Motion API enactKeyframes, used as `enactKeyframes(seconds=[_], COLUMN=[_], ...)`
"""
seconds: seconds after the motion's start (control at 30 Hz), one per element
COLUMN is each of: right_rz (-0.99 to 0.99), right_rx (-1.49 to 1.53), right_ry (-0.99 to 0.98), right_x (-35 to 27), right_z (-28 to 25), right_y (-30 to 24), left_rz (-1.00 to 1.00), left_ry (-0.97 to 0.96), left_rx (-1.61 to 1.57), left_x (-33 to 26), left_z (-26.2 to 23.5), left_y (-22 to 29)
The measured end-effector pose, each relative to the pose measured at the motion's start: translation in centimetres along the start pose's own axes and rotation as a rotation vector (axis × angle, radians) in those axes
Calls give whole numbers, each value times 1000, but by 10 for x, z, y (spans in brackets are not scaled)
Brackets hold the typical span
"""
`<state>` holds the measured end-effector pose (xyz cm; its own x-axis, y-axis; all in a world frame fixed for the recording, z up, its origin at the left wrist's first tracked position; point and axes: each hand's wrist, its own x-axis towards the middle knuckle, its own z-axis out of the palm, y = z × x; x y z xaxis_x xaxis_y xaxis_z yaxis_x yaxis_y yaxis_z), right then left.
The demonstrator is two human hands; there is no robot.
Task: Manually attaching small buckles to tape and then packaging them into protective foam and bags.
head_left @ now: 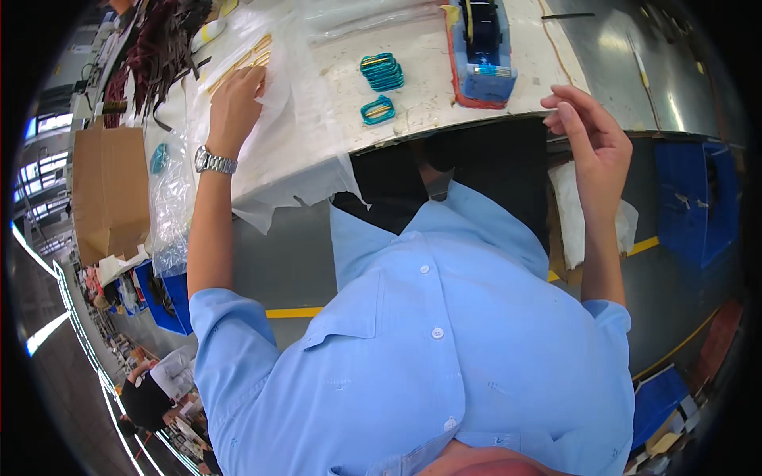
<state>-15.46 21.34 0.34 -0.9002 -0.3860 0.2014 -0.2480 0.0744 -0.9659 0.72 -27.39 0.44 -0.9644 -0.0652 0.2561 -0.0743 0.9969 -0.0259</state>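
Observation:
My left hand, with a metal watch on its wrist, rests over gold-coloured metal pieces on a white plastic sheet. Its fingers are bent and closed; the back of the hand hides whatever they hold. Off the right part of the table's front edge hovers my right hand, open and empty, with its fingers loosely curved. Between the hands stands a stack of teal-wrapped buckles. A single teal-wrapped buckle, its gold bar showing, lies just in front of that stack.
A blue tape dispenser stands right of the stack. Dark red straps hang in a bunch at the far left. Below them are a cardboard box and clear plastic. A blue bin is at the right.

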Motion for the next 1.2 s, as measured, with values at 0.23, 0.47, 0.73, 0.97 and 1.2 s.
enactKeyframes(seconds=[0.23, 0.47, 0.73, 0.97, 1.2], right_rz=[-104, -72, 250, 296, 244], right_rx=[-86, -190, -67, -224, -168], right_ry=[-225, -251, -395, -427, -427], right_x=[26, 40, 62, 86, 92], right_z=[28, 40, 31, 43, 52], right_y=[6, 19, -2, -8, -10], left_rz=[-66, -511, -402, 193, 168], left_ry=[-39, 148, 316, 163, 247], left_rx=[-61, -505, -1262, -1056, -972], left_x=[3, -10, -11, 23, 37], left_z=[10, 13, -59, 10, 22], left_y=[-7, -50, 96, 241, 257])
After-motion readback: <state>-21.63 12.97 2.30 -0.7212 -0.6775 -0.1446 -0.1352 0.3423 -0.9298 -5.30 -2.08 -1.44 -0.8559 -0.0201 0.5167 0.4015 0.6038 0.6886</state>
